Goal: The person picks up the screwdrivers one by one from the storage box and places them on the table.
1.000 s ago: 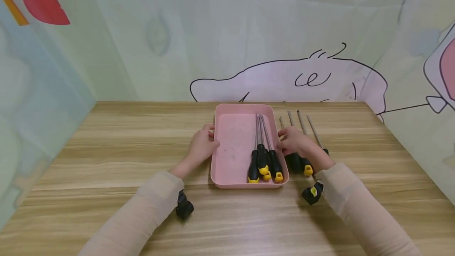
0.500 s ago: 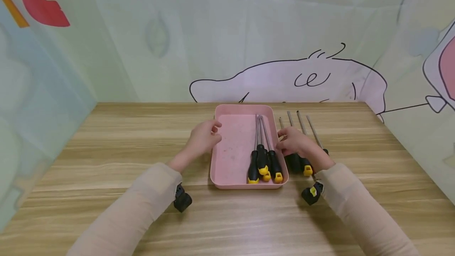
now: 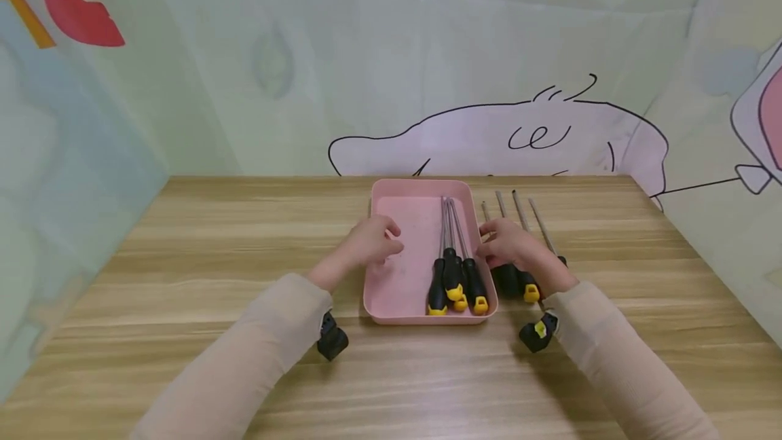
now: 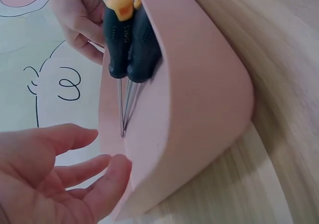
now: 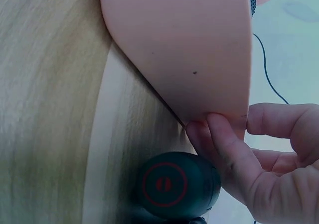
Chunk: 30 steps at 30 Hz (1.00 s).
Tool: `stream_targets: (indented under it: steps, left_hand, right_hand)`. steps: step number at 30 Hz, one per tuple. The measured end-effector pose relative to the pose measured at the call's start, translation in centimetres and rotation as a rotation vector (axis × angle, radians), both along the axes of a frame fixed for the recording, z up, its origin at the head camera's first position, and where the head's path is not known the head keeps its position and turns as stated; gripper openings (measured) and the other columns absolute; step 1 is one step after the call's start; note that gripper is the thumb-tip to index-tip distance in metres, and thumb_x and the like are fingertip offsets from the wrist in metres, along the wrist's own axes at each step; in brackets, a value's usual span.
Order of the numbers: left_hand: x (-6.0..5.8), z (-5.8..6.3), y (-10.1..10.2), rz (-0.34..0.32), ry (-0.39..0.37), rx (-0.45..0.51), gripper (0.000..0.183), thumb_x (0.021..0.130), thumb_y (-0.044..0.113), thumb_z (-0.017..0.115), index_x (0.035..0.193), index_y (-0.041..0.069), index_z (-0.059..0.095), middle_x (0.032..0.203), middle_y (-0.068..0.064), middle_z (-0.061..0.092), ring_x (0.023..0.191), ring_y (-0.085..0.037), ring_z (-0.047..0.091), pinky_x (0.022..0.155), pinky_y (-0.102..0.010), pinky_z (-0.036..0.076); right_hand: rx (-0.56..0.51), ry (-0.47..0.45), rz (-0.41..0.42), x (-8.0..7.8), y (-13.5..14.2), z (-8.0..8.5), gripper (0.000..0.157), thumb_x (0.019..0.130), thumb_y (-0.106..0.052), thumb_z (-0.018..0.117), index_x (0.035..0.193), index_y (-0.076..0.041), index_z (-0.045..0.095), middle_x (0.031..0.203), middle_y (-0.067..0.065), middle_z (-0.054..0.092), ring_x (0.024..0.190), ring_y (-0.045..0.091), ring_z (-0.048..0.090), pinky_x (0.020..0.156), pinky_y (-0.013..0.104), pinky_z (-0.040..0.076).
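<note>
The pink tray (image 3: 394,294) lies on the table with several screwdrivers (image 3: 453,270) along its right side, black handles with yellow ends toward me. My left hand (image 3: 370,240) hovers over the tray's left part, holding nothing, thumb and fingers spread apart; in the left wrist view its fingertips (image 4: 119,167) appear beside the tray's inner side. My right hand (image 3: 512,244) grips the tray's right edge. In the right wrist view fingers (image 5: 224,134) press the outer wall while another digit meets the rim.
More screwdrivers (image 3: 530,289) lie in a row on the table right of the tray, partly under my right hand and wrist. One dark rounded handle end (image 5: 167,184) sits close to the tray wall. A printed cloth backdrop (image 3: 391,73) rises behind the wooden table (image 3: 244,236).
My left hand has let go of the tray's left rim and moved right, over the tray's inside. The right hand and the tray stay in place.
</note>
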<state>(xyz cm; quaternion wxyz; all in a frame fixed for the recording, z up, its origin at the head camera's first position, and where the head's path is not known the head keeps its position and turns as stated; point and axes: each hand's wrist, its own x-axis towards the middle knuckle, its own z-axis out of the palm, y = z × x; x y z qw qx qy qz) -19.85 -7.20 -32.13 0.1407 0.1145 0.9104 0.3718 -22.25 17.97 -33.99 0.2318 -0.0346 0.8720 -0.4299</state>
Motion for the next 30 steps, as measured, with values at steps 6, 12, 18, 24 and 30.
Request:
stream_targets:
  steps: [6, 12, 18, 24, 30]
  left_hand:
    - [0.0, -0.1, 0.7, 0.007, -0.168, 0.034, 0.035, 0.088, 0.016, 0.062, 0.116, -0.004, 0.054, 0.102, -0.013, 0.055, 0.081, -0.024, 0.056, 0.066, -0.031, 0.053]
    - [0.0, 0.0, 1.9, 0.01, -0.22, 0.031, 0.033, 0.088, 0.02, 0.063, 0.113, 0.0, 0.056, 0.099, -0.011, 0.056, 0.076, -0.021, 0.057, 0.066, -0.027, 0.052]
    - [-0.1, 0.0, 3.3, -0.03, -0.198, 0.021, 0.03, 0.088, 0.02, 0.064, 0.109, -0.001, 0.059, 0.097, -0.01, 0.057, 0.065, -0.017, 0.057, 0.065, -0.023, 0.05]
    - [-0.1, -0.1, 4.5, -0.051, -0.208, 0.016, 0.026, 0.087, 0.022, 0.065, 0.101, 0.0, 0.062, 0.089, -0.01, 0.06, 0.063, -0.016, 0.054, 0.061, -0.024, 0.05]
    - [-0.1, -0.1, 5.1, -0.058, -0.226, 0.054, 0.023, 0.088, 0.021, 0.064, 0.093, -0.001, 0.061, 0.07, -0.006, 0.05, 0.058, -0.016, 0.049, 0.058, -0.023, 0.044]
  right_hand:
    - [0.012, -0.007, -0.002, 0.0, -0.1, -0.1, 0.045, 0.086, 0.0, 0.057, 0.127, 0.012, 0.043, 0.107, 0.026, 0.057, 0.083, 0.026, 0.062, 0.078, 0.038, 0.052]
    - [0.029, -0.02, -0.014, 0.0, 0.0, 0.1, 0.047, 0.086, 0.0, 0.057, 0.129, 0.012, 0.041, 0.112, 0.028, 0.056, 0.086, 0.027, 0.062, 0.078, 0.038, 0.052]
    - [0.016, -0.021, -0.014, 0.0, 0.2, 0.1, 0.046, 0.087, 0.0, 0.057, 0.128, 0.011, 0.042, 0.111, 0.028, 0.057, 0.085, 0.027, 0.062, 0.079, 0.038, 0.052]
    - [0.001, -0.024, -0.011, 0.0, 0.3, 0.1, 0.047, 0.086, 0.0, 0.057, 0.129, 0.012, 0.041, 0.11, 0.028, 0.057, 0.085, 0.027, 0.062, 0.079, 0.038, 0.052]
    - [-0.017, -0.026, -0.022, 0.0, 0.2, 0.1, 0.048, 0.087, 0.0, 0.057, 0.13, 0.012, 0.04, 0.11, 0.027, 0.056, 0.085, 0.026, 0.061, 0.079, 0.038, 0.052]
